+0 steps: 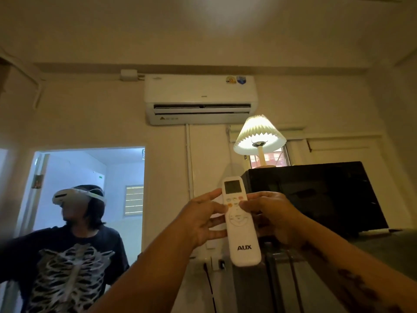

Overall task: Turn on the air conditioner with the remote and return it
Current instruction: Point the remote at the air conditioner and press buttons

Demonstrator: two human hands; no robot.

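Observation:
I hold a white remote (242, 236) marked AUX upright in front of me, its small screen at the top. My left hand (204, 219) grips its left side, thumb lying across the upper buttons. My right hand (269, 213) grips the right side, thumb tip on the buttons just below the coloured row. High on the wall above hangs the white air conditioner (199, 99), its front louvre showing a dark open slot.
A lit lamp (259, 136) stands on a black box-like appliance (316, 195) at the right. A person in a headset and dark skeleton shirt (72, 256) stands at the doorway (90, 188) on the left. A wall socket with a cable (216, 264) sits below the remote.

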